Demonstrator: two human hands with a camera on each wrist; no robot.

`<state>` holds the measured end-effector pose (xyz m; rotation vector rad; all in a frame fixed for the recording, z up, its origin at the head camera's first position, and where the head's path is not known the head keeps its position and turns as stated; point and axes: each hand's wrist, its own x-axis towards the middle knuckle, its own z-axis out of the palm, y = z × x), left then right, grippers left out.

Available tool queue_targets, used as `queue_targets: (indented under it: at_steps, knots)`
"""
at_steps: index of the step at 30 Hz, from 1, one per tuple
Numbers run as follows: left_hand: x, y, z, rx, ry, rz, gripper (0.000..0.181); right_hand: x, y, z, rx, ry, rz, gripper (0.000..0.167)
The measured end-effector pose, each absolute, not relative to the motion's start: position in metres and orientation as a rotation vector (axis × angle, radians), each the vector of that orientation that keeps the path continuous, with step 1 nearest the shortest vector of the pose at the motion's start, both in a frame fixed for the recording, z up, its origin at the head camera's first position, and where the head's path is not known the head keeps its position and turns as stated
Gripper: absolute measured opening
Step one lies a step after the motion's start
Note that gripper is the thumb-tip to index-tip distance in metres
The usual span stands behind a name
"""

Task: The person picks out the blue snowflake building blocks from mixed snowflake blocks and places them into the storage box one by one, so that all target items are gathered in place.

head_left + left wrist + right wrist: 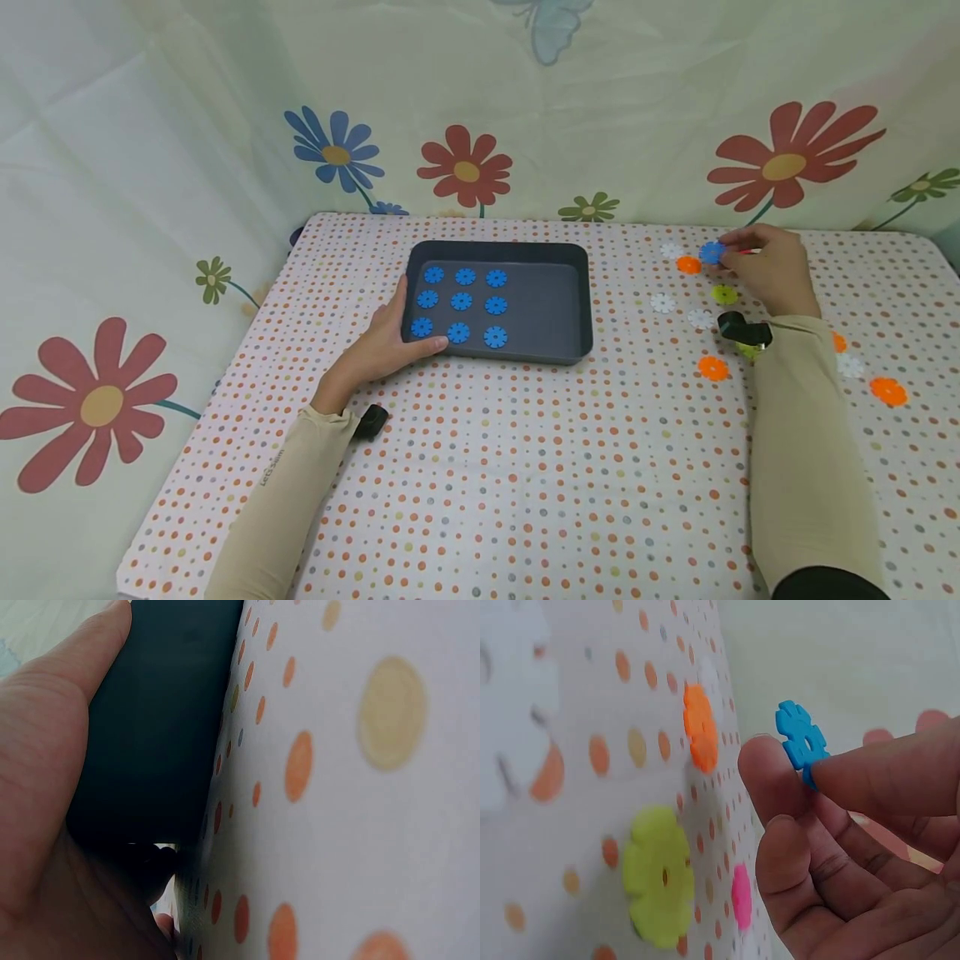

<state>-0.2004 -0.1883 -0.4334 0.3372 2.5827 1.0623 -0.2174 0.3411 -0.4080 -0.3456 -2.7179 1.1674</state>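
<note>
A dark grey rectangular tray [551, 304] lies on the table with rows of blue snowflake-shaped plastic discs [461, 302] in its left part. My left hand [378, 340] holds the tray's near left corner, thumb along the near wall and fingers along the left side. In the left wrist view the thumb [52, 697] presses against the dark tray wall [165, 735]. My right hand [776, 267] pinches one blue snowflake disc [801, 735] between thumb and index finger, above the table at the back right. Near it lie a yellow-green disc [658, 877] and an orange disc [700, 727].
Loose discs lie around the right forearm: white [663, 302], orange [713, 368] and yellow-green [725, 294]. A pink disc [741, 896] shows in the right wrist view. Behind the dotted tablecloth [570, 483] hangs a flowered curtain [637, 108].
</note>
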Motion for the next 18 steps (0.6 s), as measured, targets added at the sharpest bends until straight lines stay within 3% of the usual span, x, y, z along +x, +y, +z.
queue_targets:
  at_steps: [18]
  knots:
    - [-0.201, -0.188, -0.433, 0.353, 2.585, 1.063, 0.134, -0.225, 0.305, -0.397, -0.221, -2.722, 1.247, 0.036]
